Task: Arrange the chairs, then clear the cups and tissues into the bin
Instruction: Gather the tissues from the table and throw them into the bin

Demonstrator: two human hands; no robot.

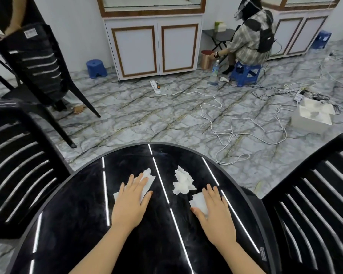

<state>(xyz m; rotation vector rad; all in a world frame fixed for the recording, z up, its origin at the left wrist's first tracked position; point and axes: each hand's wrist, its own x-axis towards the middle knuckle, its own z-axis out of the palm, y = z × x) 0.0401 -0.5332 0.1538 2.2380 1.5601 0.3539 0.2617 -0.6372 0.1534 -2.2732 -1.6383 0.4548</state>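
Note:
On the round black table (77,224) lie three white tissues. My left hand (132,198) rests flat on the left tissue (148,177), its fingers straight. My right hand (214,208) lies flat on a smaller tissue (198,200). A crumpled tissue (182,180) sits untouched between the two hands. Black slatted chairs stand at the table's left (18,165) and right (315,194). A copper-coloured bin (206,59) stands far off by the white cabinets. No cups show on the table.
Another person holds a tilted black chair (40,62) at the upper left. A seated person (248,36) on a blue stool reaches toward the bin. White cables (216,115), a power strip, a white box (313,117) and a small blue stool (96,68) lie on the marble floor.

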